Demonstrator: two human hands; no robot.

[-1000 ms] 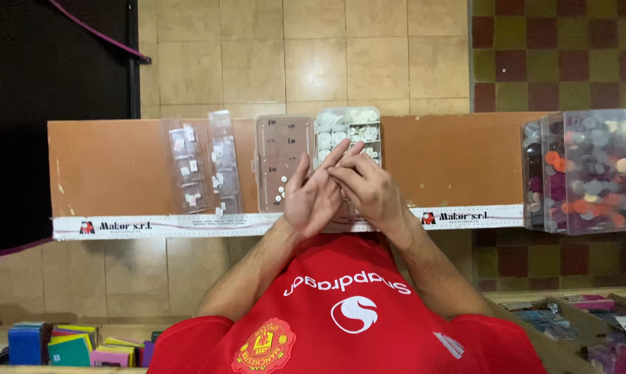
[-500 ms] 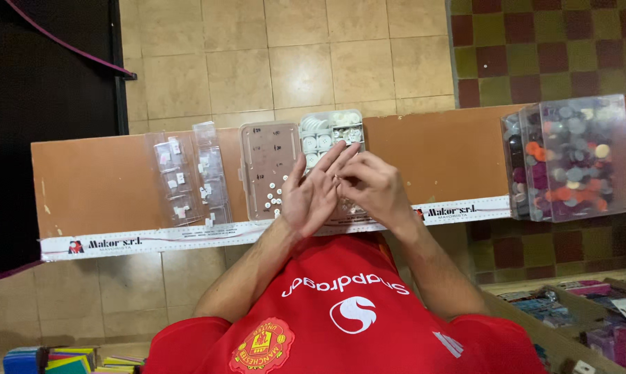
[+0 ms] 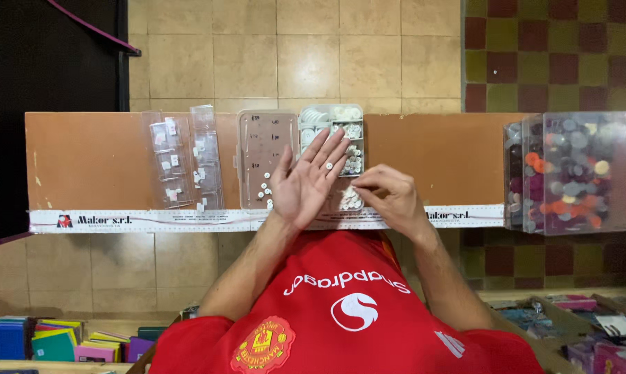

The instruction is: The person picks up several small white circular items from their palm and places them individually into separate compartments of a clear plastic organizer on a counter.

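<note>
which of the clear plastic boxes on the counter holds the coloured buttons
The tall clear box at the counter's far right end, full of red, orange and purple buttons. The boxes by the hands hold white ones.

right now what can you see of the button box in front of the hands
The button box is a clear plastic organiser lying open and flat on the brown counter. Its lid lies to one side with loose white buttons scattered on it; the tray side is split into compartments of white buttons. The left hand, open with fingers spread, covers part of it with one button on a finger. The right hand pinches at its near edge.
</note>
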